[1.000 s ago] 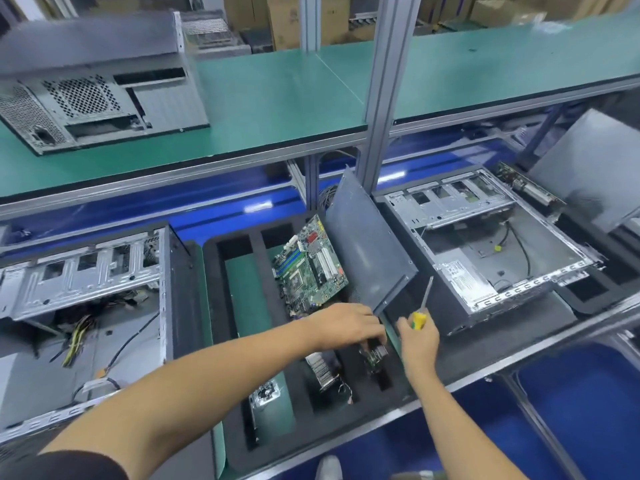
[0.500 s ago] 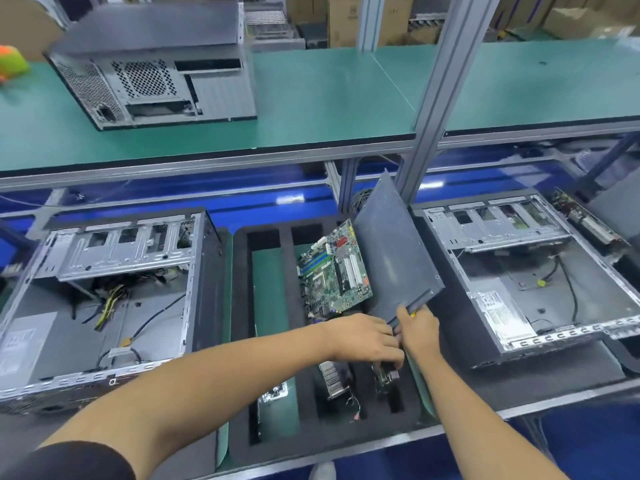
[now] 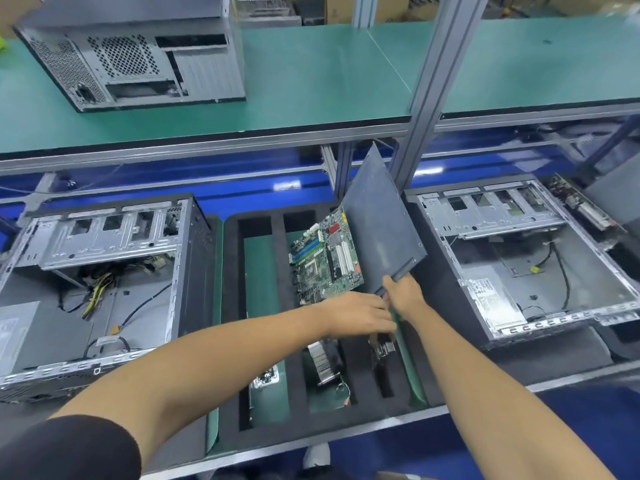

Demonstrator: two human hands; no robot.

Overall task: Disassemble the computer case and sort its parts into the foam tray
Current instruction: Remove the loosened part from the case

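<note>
The case [image 3: 540, 265] lies open and gutted just right of the tray [image 3: 228, 306]. The panel [image 3: 377, 220] stands tilted over its right slot, probably for slotting edgewise; right hand [image 3: 403, 294] grips its lower corner. Left hand [image 3: 360, 315] pinches a small part [image 3: 384, 348] over a slot.

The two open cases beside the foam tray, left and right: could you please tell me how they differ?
The left case holds a bundle of yellow and black cables; the right case shows only thin black wires and one small yellow connector. The right case has a white label at its near left corner; the left case has a large grey panel at its near left. Both lie on their sides, covers off, with silver drive bays at the far end.
</note>
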